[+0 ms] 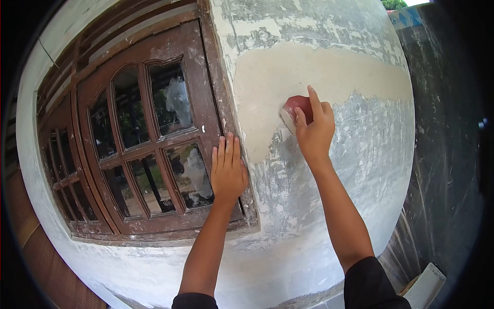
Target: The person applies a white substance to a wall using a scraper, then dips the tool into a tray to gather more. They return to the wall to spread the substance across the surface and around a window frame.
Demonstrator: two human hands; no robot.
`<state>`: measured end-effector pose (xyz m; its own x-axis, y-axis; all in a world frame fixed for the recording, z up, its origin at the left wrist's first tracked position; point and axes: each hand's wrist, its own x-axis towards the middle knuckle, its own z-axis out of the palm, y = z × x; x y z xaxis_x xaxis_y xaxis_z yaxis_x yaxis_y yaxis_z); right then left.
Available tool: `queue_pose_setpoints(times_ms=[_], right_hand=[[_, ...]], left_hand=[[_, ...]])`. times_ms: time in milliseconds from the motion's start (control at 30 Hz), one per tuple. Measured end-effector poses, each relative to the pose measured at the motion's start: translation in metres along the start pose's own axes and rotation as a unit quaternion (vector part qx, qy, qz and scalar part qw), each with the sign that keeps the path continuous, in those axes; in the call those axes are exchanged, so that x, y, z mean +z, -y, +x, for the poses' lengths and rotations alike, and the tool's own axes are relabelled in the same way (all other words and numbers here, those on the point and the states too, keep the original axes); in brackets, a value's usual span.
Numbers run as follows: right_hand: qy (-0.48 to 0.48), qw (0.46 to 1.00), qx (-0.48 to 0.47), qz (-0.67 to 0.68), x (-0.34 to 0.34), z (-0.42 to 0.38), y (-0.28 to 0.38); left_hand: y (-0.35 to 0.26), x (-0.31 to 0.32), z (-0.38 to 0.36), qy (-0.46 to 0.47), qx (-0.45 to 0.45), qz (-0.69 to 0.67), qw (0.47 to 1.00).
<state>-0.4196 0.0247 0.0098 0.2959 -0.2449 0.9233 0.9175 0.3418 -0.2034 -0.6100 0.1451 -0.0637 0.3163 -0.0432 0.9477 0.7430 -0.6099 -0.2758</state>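
My right hand [317, 133] grips a small red putty scraper [299, 105], its index finger stretched up along the tool and the thumb on its near side. The scraper's pale, putty-smeared edge rests against or very close to the wall. Around it spreads a patch of smooth beige putty [272, 69], with rough grey and white wall [355, 147] below. My left hand [228, 172] lies flat with fingers extended on the brown wooden window frame [213, 92], holding nothing.
Glass panes [135, 105] with whitish smears fill the window on the left. A dark, splashed wall [437, 129] stands beyond the corner at the right. A pale slab-like object [426, 288] leans at the bottom right. Brown woven-looking material [56, 262] lies at the lower left.
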Motion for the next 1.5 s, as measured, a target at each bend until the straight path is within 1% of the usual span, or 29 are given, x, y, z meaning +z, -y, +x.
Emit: queue_pose_setpoints(times_ms=[67, 100, 133, 200, 267, 300, 333, 400, 467, 533, 600, 633, 667, 733, 767, 800, 867, 933, 967, 1000, 1067, 1133, 1200, 1267, 1300, 1333, 1400, 1467, 1500], right_hand=[[0.042, 0.997, -0.013, 0.065, 0.003, -0.012, 0.018], [0.094, 0.990, -0.047, 0.097, 0.008, -0.022, 0.027], [0.154, 0.979, -0.055, 0.117, 0.012, -0.031, 0.036], [0.163, 0.982, -0.064, 0.072, 0.022, -0.032, 0.027], [0.051, 0.999, 0.013, 0.011, 0.018, -0.013, 0.005], [-0.002, 0.999, 0.023, -0.023, 0.009, -0.005, 0.002], [-0.003, 0.999, 0.022, -0.023, 0.007, -0.006, 0.006], [0.053, 0.996, 0.011, 0.076, 0.004, -0.020, 0.021], [0.160, 0.977, -0.056, 0.130, 0.012, -0.048, 0.033], [0.138, 0.984, -0.075, 0.087, 0.014, -0.051, 0.020], [0.043, 0.998, 0.045, 0.014, 0.005, -0.035, -0.001], [0.000, 0.999, 0.044, -0.017, -0.002, -0.027, -0.007], [0.002, 0.999, 0.045, -0.018, -0.003, -0.029, -0.004], [0.039, 0.998, 0.000, 0.047, -0.001, -0.036, 0.014], [0.083, 0.991, -0.021, 0.104, 0.004, -0.045, 0.025], [0.143, 0.982, -0.024, 0.120, 0.008, -0.052, 0.035], [0.156, 0.982, -0.055, 0.086, 0.017, -0.055, 0.028], [0.051, 0.998, 0.034, 0.021, 0.011, -0.036, 0.013], [0.000, 0.999, 0.038, -0.012, 0.003, -0.029, 0.008], [-0.032, 0.998, 0.047, -0.009, 0.000, -0.025, 0.008], [-0.010, 0.998, 0.002, 0.057, 0.003, -0.033, 0.026], [0.066, 0.990, -0.053, 0.110, 0.016, -0.047, 0.047], [0.120, 0.985, -0.048, 0.115, 0.027, -0.050, 0.047], [0.073, 0.995, 0.047, 0.047, 0.025, -0.034, 0.026], [0.025, 0.995, 0.083, 0.040, 0.018, -0.024, 0.015], [-0.023, 0.997, 0.079, 0.004, 0.009, -0.017, 0.007], [-0.032, 0.997, 0.063, 0.038, 0.002, -0.021, 0.010], [0.065, 0.991, 0.005, 0.114, 0.006, -0.043, 0.030], [0.133, 0.983, 0.007, 0.128, 0.007, -0.054, 0.038]], left_hand=[[0.001, 0.000, 0.001, 0.001, 0.000, 0.001, 1.000], [0.000, -0.001, 0.000, 0.003, -0.001, 0.001, 1.000], [-0.001, -0.001, 0.000, 0.004, -0.001, 0.000, 1.000], [-0.001, -0.003, 0.001, 0.003, -0.003, -0.028, 1.000], [0.000, -0.002, 0.000, 0.000, 0.000, -0.026, 1.000], [0.000, 0.000, 0.000, -0.006, 0.000, -0.026, 1.000], [0.000, 0.000, 0.000, -0.008, 0.000, -0.026, 1.000], [0.001, 0.002, -0.001, -0.011, 0.004, 0.003, 1.000], [-0.001, -0.001, -0.001, -0.002, 0.000, -0.002, 1.000], [-0.001, -0.002, 0.001, 0.002, 0.002, -0.004, 1.000], [0.000, 0.000, 0.000, -0.005, 0.001, 0.001, 1.000], [0.000, 0.000, 0.000, -0.005, 0.000, 0.002, 1.000], [-0.001, -0.001, 0.001, -0.006, -0.001, -0.013, 1.000], [-0.002, -0.001, 0.001, -0.009, -0.003, -0.029, 1.000], [-0.001, -0.002, 0.001, -0.005, -0.004, -0.030, 1.000], [-0.001, -0.002, 0.001, -0.002, -0.004, -0.030, 1.000], [-0.002, -0.002, 0.001, -0.005, -0.002, -0.033, 0.999], [0.000, -0.002, 0.000, -0.005, 0.000, -0.035, 0.999], [-0.001, -0.002, 0.000, -0.008, -0.001, -0.032, 0.999], [-0.002, -0.001, 0.000, -0.010, -0.001, -0.031, 0.999], [-0.001, 0.000, 0.001, -0.010, -0.002, -0.033, 0.999], [0.000, -0.001, -0.001, -0.009, -0.002, -0.033, 0.999], [0.001, 0.001, -0.001, -0.002, -0.003, -0.030, 1.000], [-0.002, -0.001, 0.001, -0.008, -0.002, -0.033, 0.999], [-0.002, -0.002, 0.000, -0.012, -0.002, -0.037, 0.999], [-0.001, -0.001, 0.000, -0.013, -0.002, -0.037, 0.999], [-0.001, 0.001, 0.000, -0.018, -0.002, -0.030, 0.999], [-0.001, -0.001, 0.000, -0.011, -0.005, -0.032, 0.999], [-0.001, -0.002, 0.000, -0.006, -0.007, -0.032, 0.999]])
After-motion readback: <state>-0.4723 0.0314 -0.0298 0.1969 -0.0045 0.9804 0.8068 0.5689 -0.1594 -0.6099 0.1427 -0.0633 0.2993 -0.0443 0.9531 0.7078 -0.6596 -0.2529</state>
